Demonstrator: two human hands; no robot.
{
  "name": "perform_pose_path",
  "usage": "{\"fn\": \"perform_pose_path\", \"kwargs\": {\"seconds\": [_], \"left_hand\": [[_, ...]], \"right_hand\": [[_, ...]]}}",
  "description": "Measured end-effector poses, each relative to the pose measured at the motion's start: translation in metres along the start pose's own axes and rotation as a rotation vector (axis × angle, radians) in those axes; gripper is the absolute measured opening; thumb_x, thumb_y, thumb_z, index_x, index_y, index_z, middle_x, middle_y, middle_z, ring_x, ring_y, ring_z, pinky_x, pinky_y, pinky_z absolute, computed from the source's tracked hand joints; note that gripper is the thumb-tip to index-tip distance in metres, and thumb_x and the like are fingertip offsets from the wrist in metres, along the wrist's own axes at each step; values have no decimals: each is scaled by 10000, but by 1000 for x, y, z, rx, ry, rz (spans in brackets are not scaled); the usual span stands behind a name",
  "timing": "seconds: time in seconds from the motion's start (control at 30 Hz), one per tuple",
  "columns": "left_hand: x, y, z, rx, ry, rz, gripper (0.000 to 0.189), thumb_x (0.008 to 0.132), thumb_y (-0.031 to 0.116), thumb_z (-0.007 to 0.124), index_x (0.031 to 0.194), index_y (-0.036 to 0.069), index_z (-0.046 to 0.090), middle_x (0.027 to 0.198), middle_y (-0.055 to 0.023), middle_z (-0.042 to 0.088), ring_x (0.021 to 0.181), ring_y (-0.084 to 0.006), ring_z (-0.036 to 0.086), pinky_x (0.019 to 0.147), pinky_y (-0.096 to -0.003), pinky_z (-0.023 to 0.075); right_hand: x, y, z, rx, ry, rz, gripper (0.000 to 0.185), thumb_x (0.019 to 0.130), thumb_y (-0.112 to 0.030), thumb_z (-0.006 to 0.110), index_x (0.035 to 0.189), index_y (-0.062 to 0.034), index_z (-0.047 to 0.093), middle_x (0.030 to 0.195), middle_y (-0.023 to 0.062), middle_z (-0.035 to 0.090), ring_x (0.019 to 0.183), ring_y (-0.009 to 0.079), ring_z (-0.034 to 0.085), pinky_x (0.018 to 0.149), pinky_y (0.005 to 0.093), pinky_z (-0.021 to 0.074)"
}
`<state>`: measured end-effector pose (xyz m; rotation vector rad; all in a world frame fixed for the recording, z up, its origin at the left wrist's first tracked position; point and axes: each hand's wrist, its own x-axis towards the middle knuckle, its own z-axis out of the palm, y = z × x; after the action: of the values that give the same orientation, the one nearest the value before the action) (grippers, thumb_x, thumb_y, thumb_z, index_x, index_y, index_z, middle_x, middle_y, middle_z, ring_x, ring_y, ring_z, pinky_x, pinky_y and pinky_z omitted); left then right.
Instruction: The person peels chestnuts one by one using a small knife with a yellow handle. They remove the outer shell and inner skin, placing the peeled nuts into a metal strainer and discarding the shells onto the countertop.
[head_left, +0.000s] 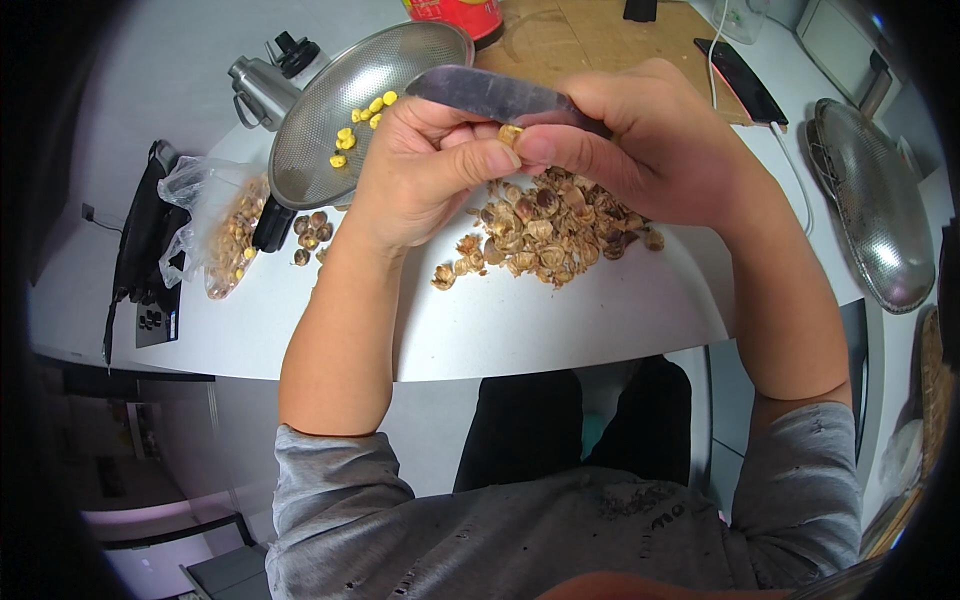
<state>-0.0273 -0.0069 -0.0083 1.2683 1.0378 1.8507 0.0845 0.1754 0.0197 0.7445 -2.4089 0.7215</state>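
Above the white table (480, 337), my left hand (424, 169) pinches a small yellowish-brown nut or bulb (510, 134) between thumb and fingers. My right hand (645, 146) grips a knife, its broad dark metal blade (487, 91) pointing left just above the piece. The right thumb touches the piece too; the knife handle is hidden in the palm. Below both hands spreads a pile of dry brown husks (551, 240). Left of my left wrist lie several whole brown nuts or bulbs (311, 236). Peeled yellow pieces (346, 139) rest in a perforated metal strainer (300, 165) with a black handle (273, 225).
A clear plastic bag (234, 236) of brown pieces lies at left, beside a black pouch (154, 225). Behind stand a steel bottle (262, 90) and a red container (465, 16). A phone (742, 81) with a white cable and another perforated metal strainer (877, 202) are at right.
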Motion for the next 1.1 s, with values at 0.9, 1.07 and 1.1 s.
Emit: {"fn": "perform_pose_path", "kwargs": {"seconds": [0.9, 1.07, 1.1], "left_hand": [[4, -8, 1, -111, 98, 13, 343, 823, -21, 609, 1159, -26, 535, 1032, -168, 635, 935, -218, 640, 863, -319, 517], [4, -9, -1, 30, 131, -4, 328, 877, 56, 572, 1200, 20, 526, 1097, -142, 607, 964, -205, 607, 868, -347, 502], [5, -10, -1, 41, 146, -11, 332, 876, 57, 575, 1202, 23, 525, 1094, -139, 607, 963, -202, 608, 864, -345, 504]], "right_hand": [[1, 5, -14, 261, 33, 342, 276, 860, -252, 627, 721, -21, 566, 567, -7, 452, 555, 72, 419, 505, 247, 346], [-2, 13, -31, 61, -173, 493, 184, 819, -173, 665, 780, -35, 550, 662, -48, 485, 646, 51, 465, 580, 222, 391], [-5, 20, -28, 106, -158, 501, 160, 812, -144, 666, 810, -33, 551, 689, -46, 500, 666, 48, 479, 597, 216, 403]]}}
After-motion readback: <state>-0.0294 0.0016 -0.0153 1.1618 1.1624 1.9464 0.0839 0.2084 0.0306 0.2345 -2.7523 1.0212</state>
